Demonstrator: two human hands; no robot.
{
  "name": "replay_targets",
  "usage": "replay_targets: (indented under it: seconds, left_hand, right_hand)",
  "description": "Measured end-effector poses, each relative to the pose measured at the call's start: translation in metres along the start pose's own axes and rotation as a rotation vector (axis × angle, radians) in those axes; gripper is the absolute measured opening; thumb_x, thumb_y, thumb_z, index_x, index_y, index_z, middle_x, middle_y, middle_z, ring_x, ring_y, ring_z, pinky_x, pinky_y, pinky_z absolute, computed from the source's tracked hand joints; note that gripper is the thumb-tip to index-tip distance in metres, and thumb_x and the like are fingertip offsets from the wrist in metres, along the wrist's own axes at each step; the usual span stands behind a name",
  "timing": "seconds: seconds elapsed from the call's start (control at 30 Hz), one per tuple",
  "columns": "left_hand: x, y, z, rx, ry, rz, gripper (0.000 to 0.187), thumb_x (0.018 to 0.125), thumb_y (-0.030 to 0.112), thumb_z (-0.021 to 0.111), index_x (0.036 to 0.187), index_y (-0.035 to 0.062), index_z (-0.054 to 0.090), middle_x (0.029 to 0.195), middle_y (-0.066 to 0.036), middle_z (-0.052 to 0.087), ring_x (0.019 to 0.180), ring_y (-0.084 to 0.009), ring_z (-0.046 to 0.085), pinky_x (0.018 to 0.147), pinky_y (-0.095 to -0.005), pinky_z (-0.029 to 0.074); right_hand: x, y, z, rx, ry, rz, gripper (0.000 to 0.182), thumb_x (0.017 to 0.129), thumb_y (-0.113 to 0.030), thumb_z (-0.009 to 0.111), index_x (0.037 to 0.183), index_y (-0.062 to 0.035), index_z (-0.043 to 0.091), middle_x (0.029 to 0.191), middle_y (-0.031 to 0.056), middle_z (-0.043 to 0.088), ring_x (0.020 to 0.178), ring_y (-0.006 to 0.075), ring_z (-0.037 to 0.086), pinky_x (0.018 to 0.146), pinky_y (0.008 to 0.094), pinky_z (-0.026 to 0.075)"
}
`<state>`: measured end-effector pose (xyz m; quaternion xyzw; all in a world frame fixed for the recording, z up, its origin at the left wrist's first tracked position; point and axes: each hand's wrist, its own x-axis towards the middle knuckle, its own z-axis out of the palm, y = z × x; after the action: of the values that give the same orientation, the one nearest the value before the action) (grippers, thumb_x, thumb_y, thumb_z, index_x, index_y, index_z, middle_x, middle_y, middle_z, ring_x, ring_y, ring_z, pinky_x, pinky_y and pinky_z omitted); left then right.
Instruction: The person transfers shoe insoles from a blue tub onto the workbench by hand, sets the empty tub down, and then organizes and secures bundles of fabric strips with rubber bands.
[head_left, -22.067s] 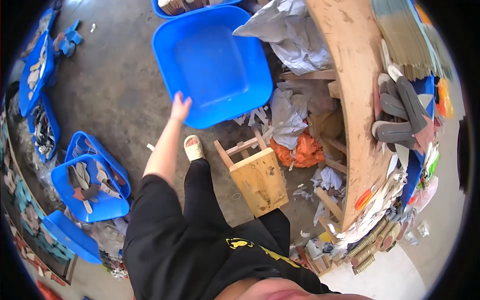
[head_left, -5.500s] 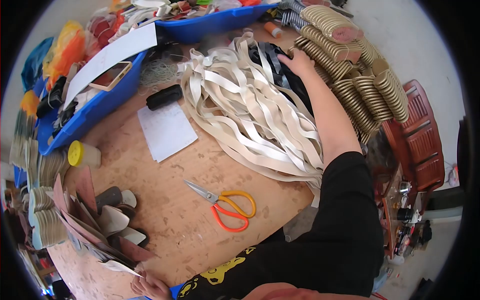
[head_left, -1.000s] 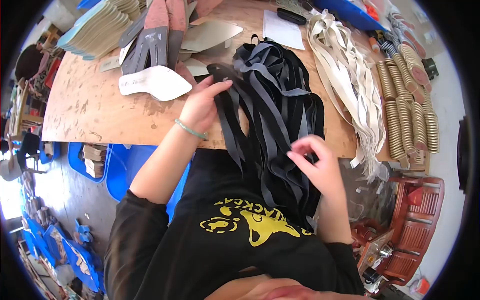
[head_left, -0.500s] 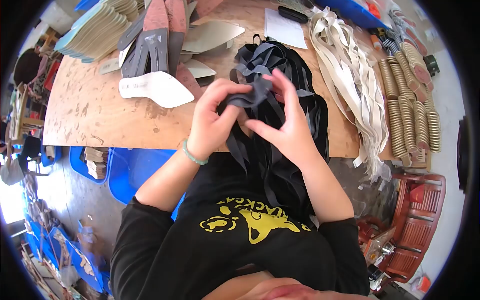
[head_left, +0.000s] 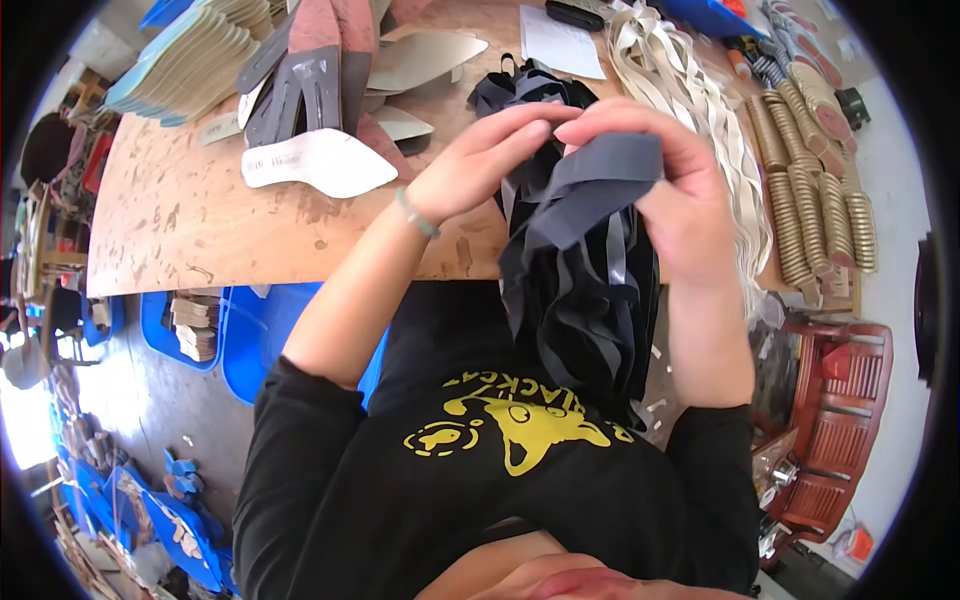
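Observation:
Dark grey folded strips (head_left: 600, 180) are gripped in my right hand (head_left: 685, 190), its fingers curled round them at the table's front edge. My left hand (head_left: 490, 160) reaches across beside them, fingers stretched and close together, their tips near my right fingertips. Whether those left fingertips touch a strip is hard to tell. Beneath both hands a heap of black and grey strips (head_left: 575, 290) lies on the table and hangs over its edge. A white insole-shaped piece (head_left: 320, 163) rests to the left of my left hand.
The wooden table (head_left: 200, 230) carries stacked pale insoles (head_left: 185, 60), grey and pink pieces (head_left: 310, 90), cream strips (head_left: 700, 110), paper (head_left: 560, 45) and coiled tan bundles (head_left: 800, 220). Blue bins (head_left: 245, 340) stand below. A reddish wooden bench (head_left: 835, 430) is at right.
My right hand has moved right with the grey strips. My left hand has come off the bunched strip and straightened its fingers. The hanging strips have shifted right.

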<state>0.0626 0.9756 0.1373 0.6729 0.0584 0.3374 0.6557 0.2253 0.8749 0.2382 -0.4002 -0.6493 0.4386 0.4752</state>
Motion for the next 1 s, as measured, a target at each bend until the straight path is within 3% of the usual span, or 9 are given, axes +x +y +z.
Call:
replay_targets:
  seconds: [0.07, 0.17, 0.37, 0.5, 0.57, 0.73, 0.8, 0.9, 1.0]
  left_hand:
    - [0.015, -0.024, -0.006, 0.387, -0.211, -0.001, 0.041, 0.102, 0.033, 0.04, 0.133, 0.0101, 0.053, 0.134, -0.01, 0.055, 0.134, -0.0272, 0.041, 0.114, -0.0478, 0.022]
    - [0.03, -0.061, 0.003, 0.151, -0.116, -0.062, 0.037, 0.097, 0.034, 0.046, 0.128, 0.0167, 0.058, 0.132, -0.009, 0.057, 0.135, -0.0307, 0.037, 0.113, -0.0567, 0.014]
    - [0.041, -0.073, -0.013, 0.548, 0.16, 0.197, 0.023, 0.088, 0.026, 0.06, 0.097, 0.008, 0.07, 0.105, -0.008, 0.065, 0.108, -0.0313, 0.053, 0.095, -0.042, 0.037]
    - [0.021, -0.049, -0.005, 1.068, 0.489, 0.154, 0.023, 0.087, 0.029, 0.063, 0.089, 0.0071, 0.069, 0.097, -0.007, 0.063, 0.103, -0.0289, 0.053, 0.087, -0.0454, 0.037]
    - [0.023, -0.051, -0.01, 1.22, 0.476, 0.105, 0.023, 0.086, 0.031, 0.063, 0.089, 0.0081, 0.069, 0.098, -0.006, 0.063, 0.104, -0.0276, 0.053, 0.085, -0.0459, 0.037]
    - [0.031, -0.06, -0.019, 1.612, 0.464, 0.073, 0.024, 0.088, 0.034, 0.061, 0.085, 0.0116, 0.068, 0.095, -0.002, 0.061, 0.099, -0.0224, 0.054, 0.082, -0.0458, 0.037]
    - [0.033, -0.069, -0.023, 1.626, 0.452, 0.052, 0.024, 0.088, 0.034, 0.059, 0.085, 0.0118, 0.068, 0.093, -0.002, 0.06, 0.096, -0.0224, 0.055, 0.08, -0.0458, 0.039]
    - [0.036, -0.069, -0.024, 1.601, 0.404, -0.023, 0.024, 0.088, 0.034, 0.061, 0.088, 0.0105, 0.068, 0.097, -0.004, 0.062, 0.099, -0.0248, 0.056, 0.079, -0.0448, 0.042]
    - [0.034, -0.056, -0.02, 1.348, 0.46, -0.007, 0.021, 0.088, 0.025, 0.061, 0.094, 0.0062, 0.066, 0.101, -0.009, 0.062, 0.104, -0.0295, 0.056, 0.087, -0.045, 0.042]
  right_hand:
    - [0.002, -0.028, 0.002, -0.016, -0.059, 0.02, 0.026, 0.081, 0.002, 0.059, 0.106, 0.003, 0.067, 0.097, 0.0104, 0.066, 0.09, 0.0181, 0.063, 0.082, 0.0281, 0.047]
    - [0.005, -0.049, 0.011, -0.157, -0.083, -0.027, 0.025, 0.081, 0.001, 0.059, 0.104, 0.003, 0.068, 0.097, 0.0107, 0.067, 0.089, 0.0177, 0.063, 0.083, 0.0288, 0.047]
    - [0.013, -0.044, -0.005, -0.54, -0.058, -0.022, 0.021, 0.085, -0.001, 0.054, 0.101, 0.0018, 0.067, 0.097, 0.01, 0.069, 0.09, 0.0163, 0.063, 0.083, 0.029, 0.048]
    - [0.002, -0.046, -0.002, -0.388, -0.038, 0.095, 0.019, 0.089, -0.001, 0.052, 0.101, 0.0042, 0.065, 0.1, 0.0096, 0.069, 0.096, 0.0151, 0.063, 0.087, 0.0282, 0.048]
    - [-0.011, -0.054, 0.001, -0.339, -0.068, 0.093, 0.018, 0.089, -0.002, 0.053, 0.102, 0.0038, 0.064, 0.102, 0.0099, 0.069, 0.098, 0.0165, 0.064, 0.088, 0.0286, 0.048]
    - [-0.066, -0.109, 0.015, -0.602, -0.472, -0.06, 0.02, 0.087, -0.007, 0.064, 0.106, -0.0013, 0.067, 0.108, 0.0124, 0.068, 0.099, 0.0253, 0.065, 0.084, 0.0322, 0.051]
    - [-0.083, -0.128, 0.016, -0.638, -0.557, 0.015, 0.025, 0.088, -0.011, 0.062, 0.111, -0.0021, 0.067, 0.116, 0.0144, 0.067, 0.107, 0.0308, 0.063, 0.088, 0.0364, 0.05]
    - [-0.093, -0.134, 0.012, -0.635, -0.549, 0.047, 0.027, 0.087, -0.013, 0.063, 0.11, -0.0009, 0.067, 0.115, 0.0135, 0.067, 0.108, 0.03, 0.062, 0.089, 0.036, 0.049]
    - [-0.098, -0.125, 0.006, -0.682, -0.505, 0.045, 0.028, 0.086, -0.013, 0.064, 0.111, -0.0001, 0.066, 0.117, 0.0134, 0.066, 0.108, 0.0309, 0.062, 0.089, 0.0362, 0.048]
